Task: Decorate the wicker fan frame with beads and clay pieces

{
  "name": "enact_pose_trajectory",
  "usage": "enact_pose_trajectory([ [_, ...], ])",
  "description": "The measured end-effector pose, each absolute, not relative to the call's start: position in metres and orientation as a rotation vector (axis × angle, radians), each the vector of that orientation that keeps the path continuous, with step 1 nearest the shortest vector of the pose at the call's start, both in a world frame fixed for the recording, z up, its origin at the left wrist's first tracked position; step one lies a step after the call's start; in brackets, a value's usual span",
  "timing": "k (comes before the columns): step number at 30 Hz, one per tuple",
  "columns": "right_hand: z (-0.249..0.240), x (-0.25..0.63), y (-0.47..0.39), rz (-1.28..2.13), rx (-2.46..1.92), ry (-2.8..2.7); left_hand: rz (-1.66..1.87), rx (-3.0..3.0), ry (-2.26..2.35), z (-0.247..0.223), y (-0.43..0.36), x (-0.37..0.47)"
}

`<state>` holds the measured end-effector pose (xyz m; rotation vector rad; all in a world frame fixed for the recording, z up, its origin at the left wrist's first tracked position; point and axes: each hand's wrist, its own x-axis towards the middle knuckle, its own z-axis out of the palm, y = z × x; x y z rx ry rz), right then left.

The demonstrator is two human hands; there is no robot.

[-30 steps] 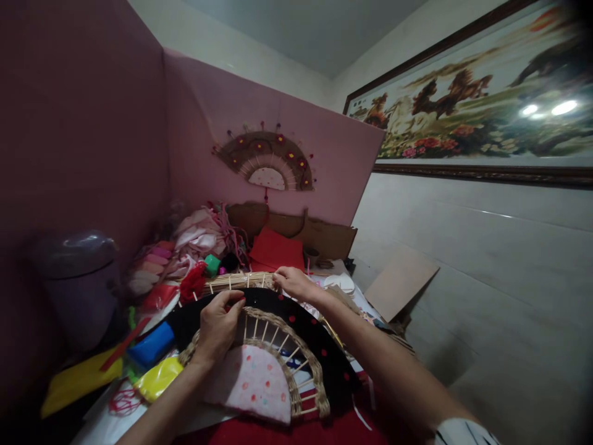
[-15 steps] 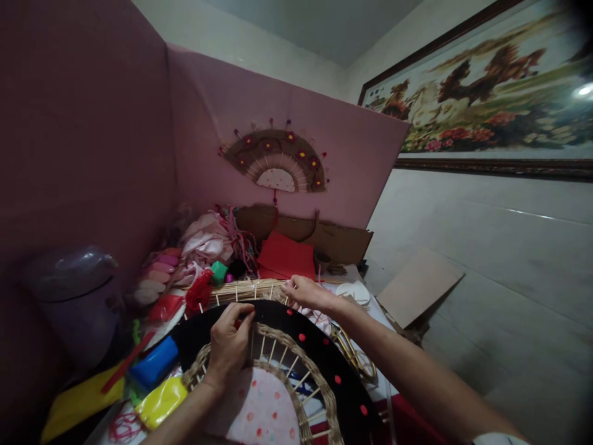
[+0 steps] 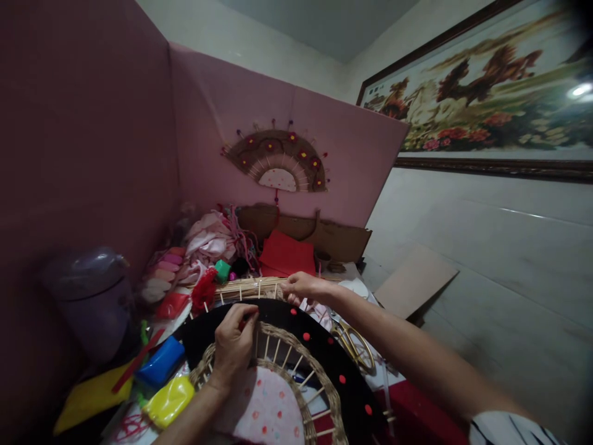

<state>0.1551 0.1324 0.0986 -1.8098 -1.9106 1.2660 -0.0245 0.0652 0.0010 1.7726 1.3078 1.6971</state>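
Observation:
In front of me lies a large half-round fan with a black band, red dots, woven cord rings and light sticks. Its inner part is a white dotted cloth. My left hand rests over the black band, fingers closed in a pinch, with a bit of red showing at them. What it is cannot be made out. My right hand is at the fan's far edge, thumb and fingers pressed together by the stick tips; anything between them is hidden.
Behind the fan lie a bundle of thin sticks and red sheets. Gold-handled scissors are at right. Blue and yellow clay packs sit left. A finished fan hangs on the pink panel.
The view has shifted slightly, so the fan and table things appear a little further right. Both hands keep nearly the same pose and place on the fan.

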Motion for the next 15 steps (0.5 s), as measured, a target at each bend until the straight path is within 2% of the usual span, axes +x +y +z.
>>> enact_pose_trajectory([
  [8,0.109,0.152,0.14,1.219,-1.856,-2.106,1.766,1.853,1.217,0.0,0.065,-0.022],
  [15,0.104,0.152,0.162,1.625,-1.824,-2.043,1.762,1.901,1.194,-0.002,0.066,-0.02],
])
